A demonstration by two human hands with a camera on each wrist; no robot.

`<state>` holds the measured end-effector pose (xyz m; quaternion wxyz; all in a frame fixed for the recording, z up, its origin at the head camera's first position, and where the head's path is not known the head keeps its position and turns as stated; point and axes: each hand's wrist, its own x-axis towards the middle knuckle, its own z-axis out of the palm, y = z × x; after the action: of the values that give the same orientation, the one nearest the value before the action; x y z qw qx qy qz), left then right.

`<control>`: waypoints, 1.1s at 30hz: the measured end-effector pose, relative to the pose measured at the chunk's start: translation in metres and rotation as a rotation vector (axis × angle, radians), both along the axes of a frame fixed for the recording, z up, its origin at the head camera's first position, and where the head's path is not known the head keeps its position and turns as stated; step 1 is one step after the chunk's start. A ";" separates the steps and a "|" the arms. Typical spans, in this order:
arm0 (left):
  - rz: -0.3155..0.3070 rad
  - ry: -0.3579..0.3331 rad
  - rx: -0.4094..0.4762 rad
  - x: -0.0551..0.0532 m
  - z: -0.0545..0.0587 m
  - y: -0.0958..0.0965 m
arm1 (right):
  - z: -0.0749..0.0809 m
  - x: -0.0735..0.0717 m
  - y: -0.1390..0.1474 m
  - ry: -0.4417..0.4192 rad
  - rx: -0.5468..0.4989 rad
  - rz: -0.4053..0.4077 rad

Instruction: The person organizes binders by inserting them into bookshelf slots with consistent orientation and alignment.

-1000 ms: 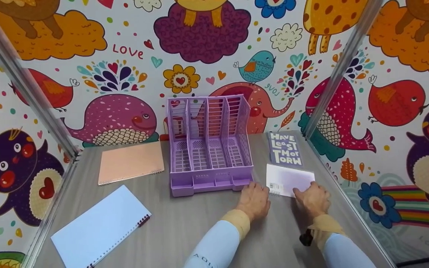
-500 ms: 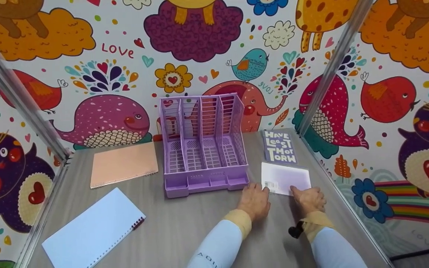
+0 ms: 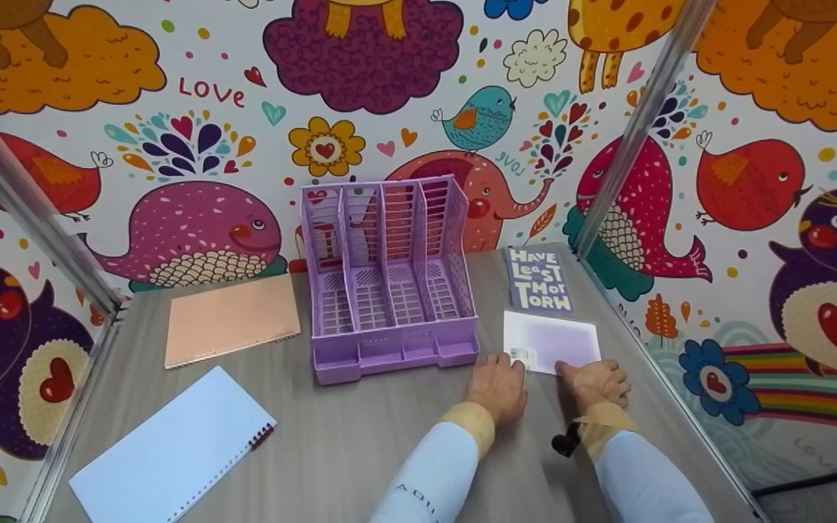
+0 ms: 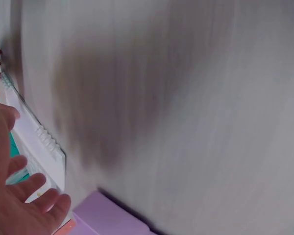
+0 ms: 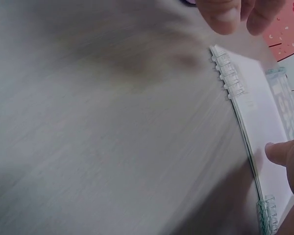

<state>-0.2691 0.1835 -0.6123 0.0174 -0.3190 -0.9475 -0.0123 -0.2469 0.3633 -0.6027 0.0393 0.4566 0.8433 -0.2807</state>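
A small spiral notebook [image 3: 553,338] with a white and pale lilac cover and a barcode lies flat on the table. Its clear ring binding [image 5: 229,76] faces me. My left hand [image 3: 497,386] is at its near left corner, fingers loosely bent and spread; whether they touch it I cannot tell. At the near right part, my right hand [image 3: 596,381] has its thumb [image 5: 281,152] extended over the cover, with the other fingers by the right edge. A purple four-slot desk file rack [image 3: 393,290] stands left of the notebook.
Behind the notebook lies a blue-grey book [image 3: 540,281] with white lettering. A peach notebook [image 3: 233,319] lies left of the rack, and a large pale blue spiral notebook [image 3: 171,447] lies nearer on the left. Patterned panels with metal posts [image 3: 636,127] enclose the grey table.
The head view has shifted, so the whole scene sits further left in the picture. Both hands stay at the notebook's near edge, with little visible movement against it.
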 end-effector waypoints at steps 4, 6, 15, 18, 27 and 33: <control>0.016 -0.025 0.007 -0.004 -0.001 0.002 | 0.006 -0.001 -0.001 -0.022 -0.015 0.002; 0.021 -0.032 0.005 -0.005 -0.001 0.004 | 0.008 -0.002 0.000 -0.029 -0.024 -0.008; 0.028 -0.051 0.024 0.000 -0.010 0.011 | 0.007 -0.001 -0.001 -0.037 -0.020 0.002; 0.036 -0.082 0.037 0.001 -0.012 0.012 | 0.008 -0.003 -0.004 -0.039 -0.017 0.003; 0.045 -0.169 0.028 0.000 -0.020 0.025 | 0.011 -0.008 0.002 -0.067 0.014 0.028; 0.029 -0.209 -0.005 0.002 -0.025 0.029 | 0.009 -0.006 0.006 -0.106 -0.010 0.040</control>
<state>-0.2672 0.2125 -0.6368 -0.0823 -0.3023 -0.9487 -0.0429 -0.2525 0.3695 -0.5934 0.0916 0.4536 0.8477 -0.2594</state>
